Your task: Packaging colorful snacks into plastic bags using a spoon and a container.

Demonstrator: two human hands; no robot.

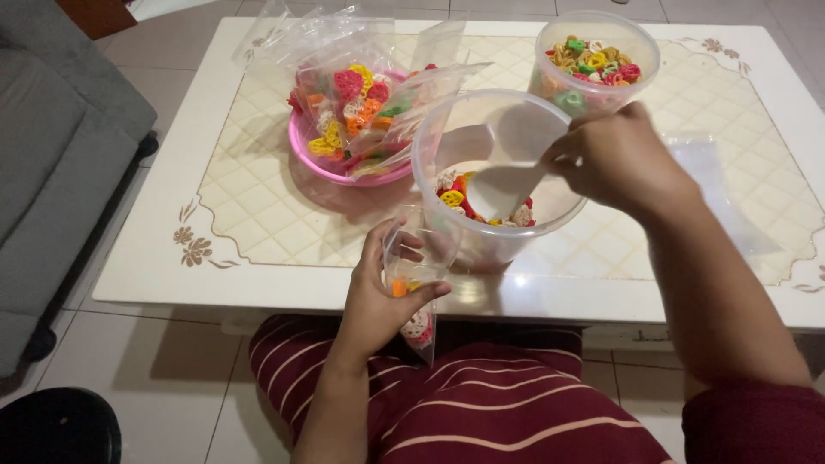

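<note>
Left hand (pixel 378 292) grips a small clear bag (pixel 418 283) at the table's (pixel 258 206) near edge; right hand (pixel 614 159) grips a white scoop (pixel 507 185) inside the tub (pixel 498 172). Pink bowl (pixel 301 146) far left.

The left hand (pixel 378 288) grips a small clear plastic bag (pixel 414 283) at the near table edge, with a few coloured crackers inside. The right hand (pixel 617 159) holds a white scoop (pixel 503 187) inside a clear tub (pixel 494 172) of crackers on the white table (pixel 258 249). Farther left sits a pink bowl (pixel 314 155) heaped with filled bags; far right stands a second tub (pixel 597 60).
</note>
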